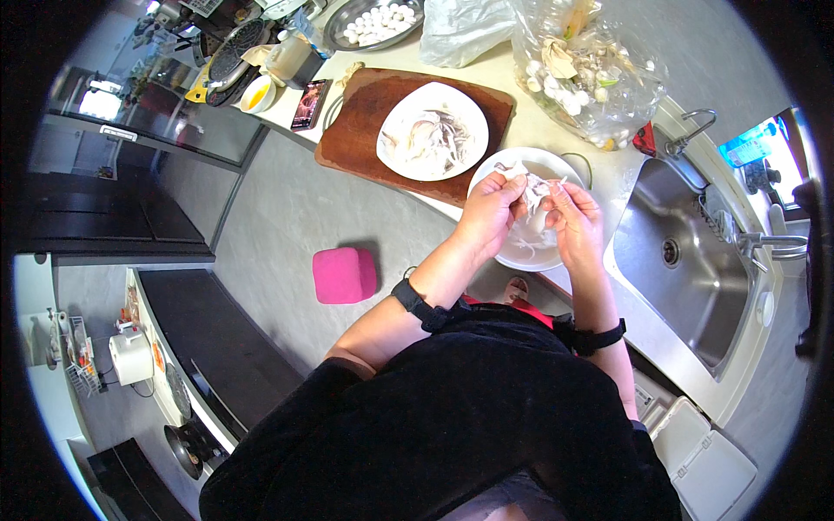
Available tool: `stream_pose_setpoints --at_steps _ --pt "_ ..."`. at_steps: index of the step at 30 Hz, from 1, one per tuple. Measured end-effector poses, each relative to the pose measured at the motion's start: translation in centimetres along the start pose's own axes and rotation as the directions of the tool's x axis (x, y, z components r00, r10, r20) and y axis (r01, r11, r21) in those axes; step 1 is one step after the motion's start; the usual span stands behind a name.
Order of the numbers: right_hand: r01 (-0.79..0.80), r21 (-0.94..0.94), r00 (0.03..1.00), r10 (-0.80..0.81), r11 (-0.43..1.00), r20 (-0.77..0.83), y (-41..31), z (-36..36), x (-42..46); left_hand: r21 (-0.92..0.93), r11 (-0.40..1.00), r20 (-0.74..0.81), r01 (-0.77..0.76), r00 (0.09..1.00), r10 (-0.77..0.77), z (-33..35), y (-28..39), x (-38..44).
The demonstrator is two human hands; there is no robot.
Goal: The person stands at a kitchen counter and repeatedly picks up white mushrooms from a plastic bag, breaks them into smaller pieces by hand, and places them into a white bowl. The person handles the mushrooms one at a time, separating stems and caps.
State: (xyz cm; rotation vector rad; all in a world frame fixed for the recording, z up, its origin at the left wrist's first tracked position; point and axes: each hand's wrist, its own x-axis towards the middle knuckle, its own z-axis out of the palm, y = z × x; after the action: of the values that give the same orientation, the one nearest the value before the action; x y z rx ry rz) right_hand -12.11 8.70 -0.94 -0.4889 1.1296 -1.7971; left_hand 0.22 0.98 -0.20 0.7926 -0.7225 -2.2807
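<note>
Between both hands, over a white bowl, hangs a whitish, stringy piece of seafood, apparently squid. My left hand pinches its left side with thumb and fingers. My right hand grips the other side. Cloudy water fills the bowl, and more pale pieces lie in it under the hands. Just left of the bowl, a white plate heaped with similar whitish and dark-streaked pieces rests on a brown wooden cutting board.
A steel sink is to the right. Behind stand a clear plastic bag of bulbs and scraps, a white plastic bag and a metal bowl of small eggs. Farther left are a smartphone and a small bowl. A pink stool is on the floor.
</note>
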Motion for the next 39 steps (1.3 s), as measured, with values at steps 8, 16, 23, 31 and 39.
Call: stream_pose_setpoints --at_steps 8,16,23,31,39 --pt "0.058 -0.396 0.997 -0.077 0.916 -0.031 -0.9 0.6 -0.4 0.318 0.936 0.036 -0.153 0.988 0.150 0.9 0.1 -0.4" --pt "0.019 -0.536 0.998 0.016 0.844 0.061 -1.9 0.1 -0.6 0.534 0.841 0.007 -0.086 0.995 0.097 0.7 -0.1 -0.4" --pt "0.075 -0.702 0.996 -0.081 0.708 0.025 -0.8 0.6 -0.7 0.889 0.431 0.038 -0.153 0.964 0.265 -0.1 -0.9 0.6" --pt "0.159 -0.829 0.962 -0.271 0.536 0.009 -0.1 0.9 -0.7 0.981 0.086 0.140 -0.175 0.939 0.313 2.1 0.8 -0.7" --pt "0.005 -0.579 0.990 -0.088 0.816 -0.115 -0.7 1.4 -0.4 0.959 0.210 0.121 -0.191 0.944 0.307 1.9 0.9 -0.4"
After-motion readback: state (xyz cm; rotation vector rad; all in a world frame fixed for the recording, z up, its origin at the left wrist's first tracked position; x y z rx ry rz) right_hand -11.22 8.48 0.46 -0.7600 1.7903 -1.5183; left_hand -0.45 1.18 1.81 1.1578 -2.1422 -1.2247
